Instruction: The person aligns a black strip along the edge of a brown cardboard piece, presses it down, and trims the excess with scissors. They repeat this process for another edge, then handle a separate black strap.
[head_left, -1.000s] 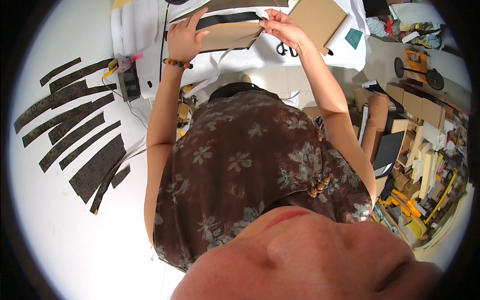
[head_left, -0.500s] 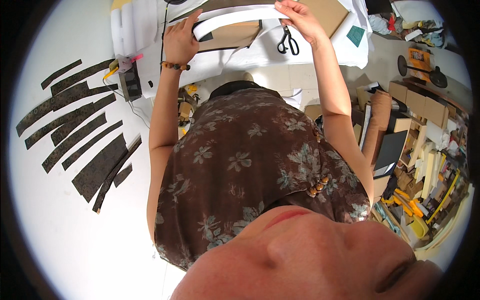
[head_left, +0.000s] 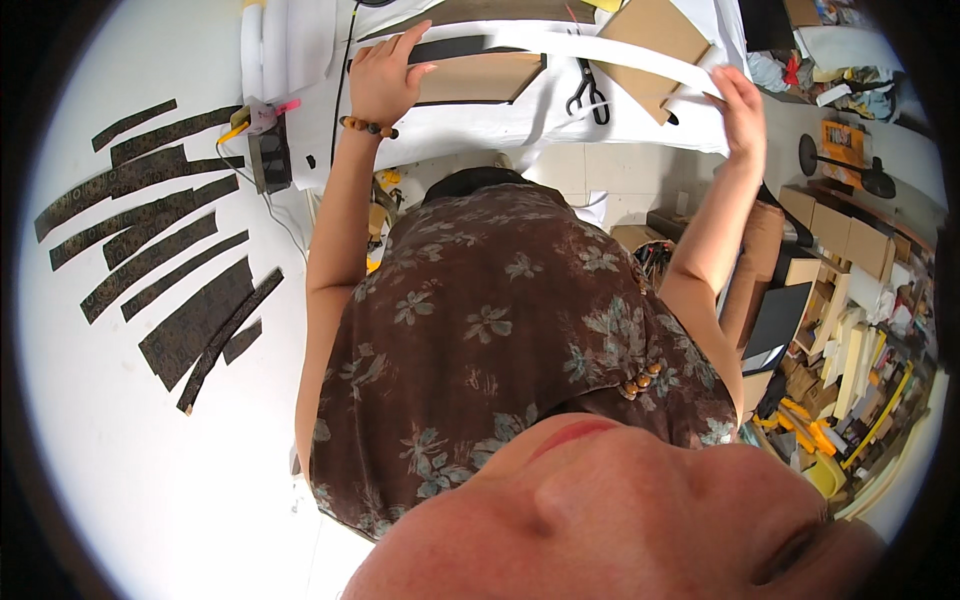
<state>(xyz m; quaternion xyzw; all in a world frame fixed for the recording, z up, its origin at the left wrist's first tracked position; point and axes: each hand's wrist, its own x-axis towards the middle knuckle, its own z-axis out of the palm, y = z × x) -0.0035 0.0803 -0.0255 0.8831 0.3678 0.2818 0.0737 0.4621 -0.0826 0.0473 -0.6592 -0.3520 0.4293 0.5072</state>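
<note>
My left hand [head_left: 383,85] rests at the left end of a dark strip [head_left: 450,48] on the white-covered table, fingers stretched and thumb apart. From the strip's right part a long white paper strip [head_left: 620,48] runs in an arc to my right hand [head_left: 740,105], whose fingers are closed on its end. A thin, pale, curled band hangs below it, blurred. Under the dark strip lies a tan board [head_left: 470,82] with black edging. Black-handled scissors [head_left: 599,108] lie between this board and a brown cardboard piece [head_left: 640,65], partly crossed by the pale band.
Several dark patterned fabric strips [head_left: 150,215] lie on the white surface at left. White rolls [head_left: 262,50] stand at the far left, beside a small tool with a yellow handle [head_left: 233,132]. At right are a brown roll [head_left: 757,260], boxes and heaped offcuts [head_left: 850,370].
My right hand has moved right and nearer, drawing out the white strip. More of the dark strip shows beside my left hand, whose fingers stay over it. The cardboard piece has turned.
</note>
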